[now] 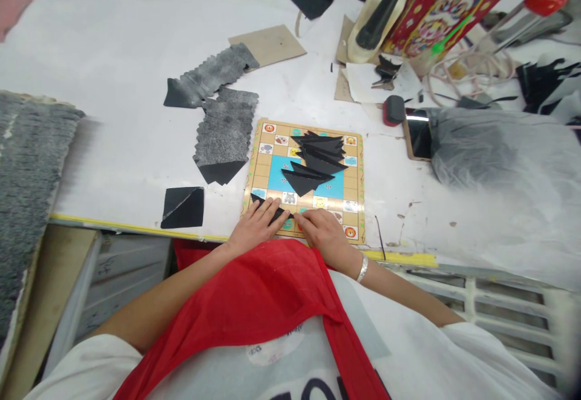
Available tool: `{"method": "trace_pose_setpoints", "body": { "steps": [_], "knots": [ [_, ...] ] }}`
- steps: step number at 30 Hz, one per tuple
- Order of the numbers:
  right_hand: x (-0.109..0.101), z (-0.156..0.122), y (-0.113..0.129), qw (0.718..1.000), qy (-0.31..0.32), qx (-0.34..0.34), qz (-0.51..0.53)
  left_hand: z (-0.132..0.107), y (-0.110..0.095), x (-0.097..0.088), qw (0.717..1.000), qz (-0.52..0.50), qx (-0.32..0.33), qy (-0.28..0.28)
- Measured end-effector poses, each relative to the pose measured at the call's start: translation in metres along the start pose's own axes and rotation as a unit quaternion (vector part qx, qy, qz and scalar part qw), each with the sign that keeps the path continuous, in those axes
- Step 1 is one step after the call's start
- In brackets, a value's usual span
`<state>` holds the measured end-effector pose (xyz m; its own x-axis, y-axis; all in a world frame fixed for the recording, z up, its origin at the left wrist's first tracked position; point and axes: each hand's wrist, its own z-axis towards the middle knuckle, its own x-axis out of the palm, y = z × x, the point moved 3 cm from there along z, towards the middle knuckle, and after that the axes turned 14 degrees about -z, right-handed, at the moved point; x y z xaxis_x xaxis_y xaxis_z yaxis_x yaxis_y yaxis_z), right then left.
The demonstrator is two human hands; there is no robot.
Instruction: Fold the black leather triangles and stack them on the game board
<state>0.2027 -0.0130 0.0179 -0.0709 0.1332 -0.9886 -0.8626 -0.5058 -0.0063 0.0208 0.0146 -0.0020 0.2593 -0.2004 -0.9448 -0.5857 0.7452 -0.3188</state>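
A game board (351, 197) with animal squares and a blue centre lies on the white table near its front edge. A pile of black triangular pieces (318, 158) rests on the board's middle and far side. My left hand (254, 227) lies flat with its fingers pressing a black triangular piece (272, 209) onto the board's near edge. My right hand (324, 233) touches the same piece from the right with its fingertips, fingers together. A silver bracelet (362, 268) is on my right wrist.
Grey fuzzy fabric strips (222, 127) and a black square (183, 207) lie left of the board. A phone (420, 137), a crumpled plastic sheet (490, 158), a red decorated box (445, 0) and scraps lie to the right and behind. A grey mat (27, 170) covers the far left.
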Motion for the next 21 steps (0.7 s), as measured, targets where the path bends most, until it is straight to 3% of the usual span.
{"method": "trace_pose_setpoints", "body": {
  "steps": [3,13,18,21],
  "knots": [
    [0.001,-0.003,-0.002,0.999,-0.019,0.042,0.010,0.001,-0.002,-0.003,1.000,0.009,0.003,0.002],
    [-0.001,-0.006,0.006,0.998,0.044,-0.004,-0.035,0.002,-0.006,-0.002,0.999,0.019,-0.020,0.019],
    [-0.007,-0.002,0.001,0.997,-0.001,0.066,0.034,-0.002,-0.009,0.004,0.999,0.030,-0.029,-0.032],
    [-0.007,0.013,0.001,0.993,0.011,0.109,0.033,-0.003,-0.006,0.013,0.996,0.027,-0.024,-0.082]
  ]
}}
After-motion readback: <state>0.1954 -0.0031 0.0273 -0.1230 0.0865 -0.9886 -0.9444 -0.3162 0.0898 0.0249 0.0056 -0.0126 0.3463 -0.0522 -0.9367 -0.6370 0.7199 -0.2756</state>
